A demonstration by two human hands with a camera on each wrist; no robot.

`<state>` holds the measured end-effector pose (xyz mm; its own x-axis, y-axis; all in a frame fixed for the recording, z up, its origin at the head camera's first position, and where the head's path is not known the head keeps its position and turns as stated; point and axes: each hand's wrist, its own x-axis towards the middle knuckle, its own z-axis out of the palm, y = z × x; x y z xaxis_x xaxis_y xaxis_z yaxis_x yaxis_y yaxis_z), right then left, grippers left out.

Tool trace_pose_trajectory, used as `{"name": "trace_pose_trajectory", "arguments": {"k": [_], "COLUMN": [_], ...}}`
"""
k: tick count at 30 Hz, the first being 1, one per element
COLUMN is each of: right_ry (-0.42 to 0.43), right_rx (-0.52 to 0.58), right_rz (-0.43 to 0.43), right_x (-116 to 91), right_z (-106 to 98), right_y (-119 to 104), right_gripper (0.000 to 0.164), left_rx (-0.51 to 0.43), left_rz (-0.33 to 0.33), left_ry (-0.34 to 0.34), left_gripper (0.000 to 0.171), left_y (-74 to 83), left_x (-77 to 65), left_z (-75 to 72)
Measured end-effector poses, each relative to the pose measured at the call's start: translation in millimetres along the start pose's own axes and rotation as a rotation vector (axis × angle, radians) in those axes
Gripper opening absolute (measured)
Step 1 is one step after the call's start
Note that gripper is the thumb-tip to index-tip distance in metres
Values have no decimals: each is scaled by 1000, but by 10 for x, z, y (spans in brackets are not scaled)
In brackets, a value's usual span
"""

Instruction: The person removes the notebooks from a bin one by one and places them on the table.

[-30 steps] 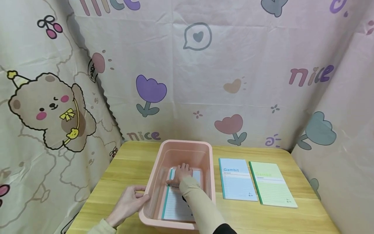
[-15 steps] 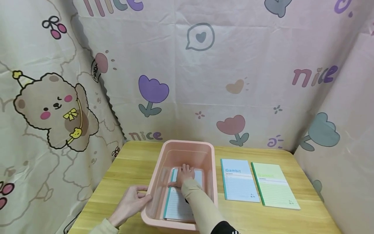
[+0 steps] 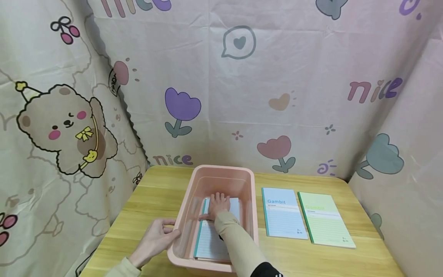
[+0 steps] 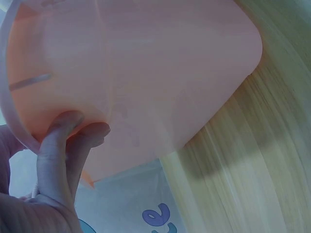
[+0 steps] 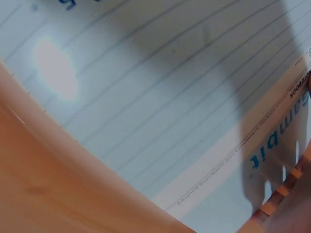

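Note:
A pink plastic bin [image 3: 252,200] stands on the table with a light blue notebook [image 3: 212,243] lying flat inside, its teal spine to the left. My right hand [image 3: 219,207] reaches into the bin and rests on the notebook's upper part, fingers spread over it. In the right wrist view, the lined cover [image 5: 146,97] lies along the orange-tinted bin wall [image 5: 58,184]. My left hand [image 3: 156,237] pinches the bin's left rim near the front. The left wrist view shows its fingers [image 4: 53,165] curled against the bin's outer wall [image 4: 165,68].
Right of the bin, a blue Gambit notebook [image 3: 283,215] and a green one [image 3: 327,223] lie side by side on the wooden table [image 3: 162,192]. A printed curtain [image 3: 311,57] hangs behind the table and along both sides.
The head view has shifted slightly, so everything sits a little further right. Both hands keep their places, the left at the rim and the right on the notebook.

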<state>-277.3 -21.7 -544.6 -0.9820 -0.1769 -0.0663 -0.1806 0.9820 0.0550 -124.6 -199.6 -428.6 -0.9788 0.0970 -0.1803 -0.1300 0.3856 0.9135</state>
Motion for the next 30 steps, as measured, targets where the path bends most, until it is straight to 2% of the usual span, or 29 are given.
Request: {"name": "trace_pose_trajectory", "arguments": {"k": [9, 15, 23, 30], "right_ry": [72, 125, 105, 126], "right_rx": [-3, -23, 18, 20], "right_rz": [-15, -47, -74, -38], "right_x": [19, 34, 63, 73], "right_z": [-13, -8, -9, -66], "right_y": [2, 24, 59, 58], "right_gripper": [105, 100, 100, 96], "left_rx": [1, -16, -22, -22], "left_rz": [0, 9, 3, 11], "left_ry": [1, -19, -24, -17], "left_gripper": [51, 52, 52, 51], "left_y": [6, 4, -10, -14], "left_x": [7, 0, -5, -14], "left_z": [1, -5, -3, -10]}}
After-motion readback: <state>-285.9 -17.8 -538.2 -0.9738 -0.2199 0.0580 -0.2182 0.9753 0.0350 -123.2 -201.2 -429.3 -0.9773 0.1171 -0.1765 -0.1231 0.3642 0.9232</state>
